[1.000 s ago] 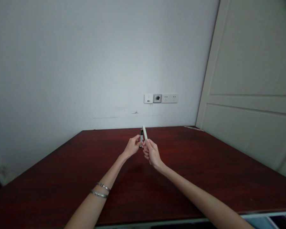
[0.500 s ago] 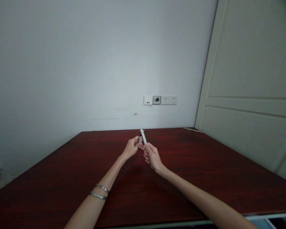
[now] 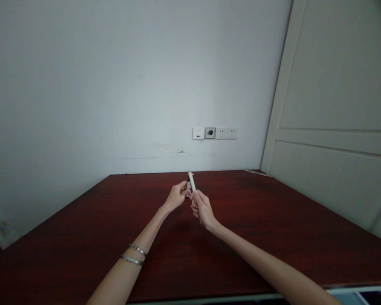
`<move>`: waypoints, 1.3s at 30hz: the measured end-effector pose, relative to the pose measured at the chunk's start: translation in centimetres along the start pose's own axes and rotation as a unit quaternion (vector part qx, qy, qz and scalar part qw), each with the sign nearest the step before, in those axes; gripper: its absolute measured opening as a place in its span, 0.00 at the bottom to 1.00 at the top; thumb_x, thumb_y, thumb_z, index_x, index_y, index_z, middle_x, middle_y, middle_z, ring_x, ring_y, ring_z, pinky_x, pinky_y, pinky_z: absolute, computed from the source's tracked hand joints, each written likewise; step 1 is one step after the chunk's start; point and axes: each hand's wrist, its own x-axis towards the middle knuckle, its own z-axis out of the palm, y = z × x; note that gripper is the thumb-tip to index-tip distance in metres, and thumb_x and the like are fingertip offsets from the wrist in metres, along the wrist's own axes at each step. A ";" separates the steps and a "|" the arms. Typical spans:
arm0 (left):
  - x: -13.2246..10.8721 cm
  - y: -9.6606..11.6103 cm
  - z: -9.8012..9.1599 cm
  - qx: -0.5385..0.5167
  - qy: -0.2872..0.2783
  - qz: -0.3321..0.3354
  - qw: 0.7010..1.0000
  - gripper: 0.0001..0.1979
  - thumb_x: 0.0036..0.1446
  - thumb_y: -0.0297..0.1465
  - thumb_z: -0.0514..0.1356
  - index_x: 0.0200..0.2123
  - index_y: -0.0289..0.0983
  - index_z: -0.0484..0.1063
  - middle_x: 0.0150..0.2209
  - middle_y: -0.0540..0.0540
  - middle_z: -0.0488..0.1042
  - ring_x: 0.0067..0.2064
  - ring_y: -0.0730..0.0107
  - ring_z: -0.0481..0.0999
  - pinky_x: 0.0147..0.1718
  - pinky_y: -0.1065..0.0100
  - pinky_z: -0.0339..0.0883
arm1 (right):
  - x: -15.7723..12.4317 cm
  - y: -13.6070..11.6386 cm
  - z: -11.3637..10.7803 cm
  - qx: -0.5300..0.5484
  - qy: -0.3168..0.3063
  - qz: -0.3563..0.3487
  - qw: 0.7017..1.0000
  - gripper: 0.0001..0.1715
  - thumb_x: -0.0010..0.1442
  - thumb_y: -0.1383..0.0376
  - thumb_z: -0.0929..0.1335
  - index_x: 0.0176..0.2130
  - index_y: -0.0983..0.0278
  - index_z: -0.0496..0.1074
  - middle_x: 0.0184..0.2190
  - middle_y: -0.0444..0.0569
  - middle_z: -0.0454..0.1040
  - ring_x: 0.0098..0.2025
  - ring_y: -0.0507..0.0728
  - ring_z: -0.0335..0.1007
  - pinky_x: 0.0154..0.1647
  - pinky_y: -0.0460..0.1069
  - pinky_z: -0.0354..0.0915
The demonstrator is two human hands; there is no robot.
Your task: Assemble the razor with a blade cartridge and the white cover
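Both my hands are raised close together over the dark red table. My left hand [image 3: 177,196] pinches a short, slim grey piece with black ends [image 3: 188,189], held about upright; its exact kind is too small to tell. My right hand [image 3: 204,209] is closed around the lower part of a white stick-shaped tool [image 3: 192,182], thumb along its near side. The tool tilts up and to the left, with a small crosspiece at its tip. Its upper part is right beside the grey piece; whether they touch I cannot tell. My right fingers partly hide the tool's lower end.
The dark red wooden table [image 3: 130,220] reaches back to a white wall [image 3: 146,84]. A row of wall sockets [image 3: 226,133] sits above its far edge. A pale panelled door [image 3: 336,97] borders the right side. A thin strip [image 3: 257,173] lies at the far right corner.
The view has shifted very slightly. Both hands keep their grips, and the grey piece and the white tool stay side by side with almost no visible movement.
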 end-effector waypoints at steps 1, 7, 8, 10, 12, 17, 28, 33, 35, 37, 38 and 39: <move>0.0 0.0 0.0 0.001 0.001 -0.003 1.000 0.02 0.49 0.25 0.55 0.30 0.33 0.65 0.24 0.51 0.69 0.26 0.75 0.69 0.28 0.74 0.61 | 0.0 -0.1 0.0 -0.007 -0.007 0.009 1.000 0.24 0.50 0.45 0.64 0.27 0.63 0.59 0.13 0.32 0.48 0.12 0.42 0.37 0.09 0.39 0.36; 0.0 0.3 -0.1 -0.001 -0.001 0.006 1.000 0.03 0.48 0.23 0.54 0.30 0.34 0.65 0.25 0.51 0.69 0.27 0.75 0.70 0.29 0.73 0.62 | -0.3 -0.6 0.1 0.005 0.003 -0.012 1.000 0.24 0.50 0.45 0.65 0.27 0.62 0.58 0.13 0.32 0.47 0.12 0.42 0.35 0.09 0.39 0.35; 0.0 0.4 -0.1 0.003 0.001 0.007 1.000 0.03 0.48 0.23 0.53 0.29 0.34 0.65 0.24 0.51 0.69 0.26 0.75 0.69 0.28 0.74 0.62 | -0.4 -0.5 0.1 0.001 0.001 -0.001 1.000 0.24 0.50 0.45 0.65 0.27 0.62 0.58 0.13 0.32 0.47 0.12 0.42 0.35 0.09 0.39 0.35; 0.0 0.5 0.0 0.004 0.002 0.005 1.000 0.04 0.48 0.24 0.53 0.30 0.34 0.65 0.24 0.52 0.69 0.26 0.75 0.69 0.28 0.74 0.62 | -0.6 -0.3 0.3 -0.003 -0.008 0.020 1.000 0.24 0.50 0.45 0.65 0.27 0.62 0.58 0.13 0.32 0.47 0.12 0.42 0.35 0.09 0.39 0.35; -0.1 0.5 0.0 0.000 0.000 0.002 1.000 0.04 0.49 0.24 0.54 0.31 0.33 0.65 0.24 0.52 0.69 0.26 0.75 0.69 0.28 0.73 0.62 | -0.6 -0.2 0.4 0.006 -0.005 0.014 1.000 0.23 0.50 0.45 0.64 0.27 0.62 0.58 0.13 0.32 0.47 0.12 0.42 0.36 0.09 0.39 0.36; 0.0 0.3 -0.1 0.007 0.003 0.006 1.000 0.03 0.48 0.23 0.54 0.29 0.34 0.65 0.24 0.51 0.69 0.26 0.75 0.69 0.28 0.73 0.63 | -0.4 0.4 0.0 0.010 0.016 -0.008 1.000 0.23 0.51 0.46 0.64 0.27 0.62 0.58 0.13 0.32 0.47 0.12 0.42 0.36 0.10 0.39 0.35; 0.1 0.0 0.1 -0.020 -0.012 0.012 1.000 0.04 0.50 0.24 0.54 0.31 0.33 0.66 0.26 0.50 0.70 0.28 0.74 0.70 0.30 0.72 0.64 | -0.2 -0.1 -0.3 -0.003 0.018 -0.021 1.000 0.23 0.51 0.46 0.64 0.27 0.63 0.59 0.13 0.32 0.47 0.12 0.42 0.36 0.10 0.39 0.36; 0.0 0.2 0.1 -0.007 -0.009 0.009 1.000 0.02 0.50 0.27 0.55 0.30 0.33 0.65 0.25 0.51 0.69 0.26 0.75 0.68 0.28 0.74 0.62 | -0.3 0.3 0.1 -0.003 0.018 -0.020 1.000 0.22 0.52 0.46 0.64 0.27 0.63 0.59 0.14 0.32 0.47 0.13 0.43 0.37 0.10 0.39 0.36; 0.0 0.2 0.0 0.002 -0.009 0.019 1.000 0.03 0.50 0.27 0.56 0.30 0.33 0.66 0.25 0.50 0.69 0.27 0.74 0.68 0.29 0.73 0.62 | -0.1 0.1 0.4 0.000 0.021 -0.032 0.999 0.22 0.52 0.46 0.64 0.28 0.62 0.58 0.14 0.33 0.48 0.13 0.43 0.37 0.10 0.39 0.36; 0.0 0.2 0.0 0.010 -0.003 0.026 1.000 0.03 0.50 0.27 0.55 0.30 0.33 0.67 0.26 0.50 0.69 0.28 0.74 0.68 0.29 0.73 0.61 | 0.0 0.1 0.6 -0.001 0.021 -0.033 0.999 0.23 0.52 0.46 0.64 0.28 0.62 0.58 0.14 0.33 0.48 0.13 0.43 0.37 0.10 0.39 0.36; 0.0 0.1 0.0 0.011 -0.002 0.025 1.000 0.03 0.51 0.27 0.55 0.30 0.33 0.67 0.25 0.51 0.68 0.27 0.75 0.67 0.29 0.73 0.61 | 0.0 0.2 0.6 -0.004 0.016 -0.029 0.999 0.23 0.51 0.46 0.64 0.28 0.62 0.58 0.14 0.33 0.48 0.13 0.43 0.37 0.10 0.39 0.36; 0.0 0.1 -0.1 0.007 -0.002 0.020 1.000 0.03 0.51 0.27 0.55 0.31 0.33 0.67 0.24 0.51 0.68 0.26 0.75 0.67 0.28 0.74 0.61 | 0.0 0.3 0.6 -0.008 0.011 -0.023 1.000 0.23 0.51 0.46 0.64 0.28 0.62 0.58 0.14 0.32 0.47 0.12 0.43 0.37 0.10 0.39 0.36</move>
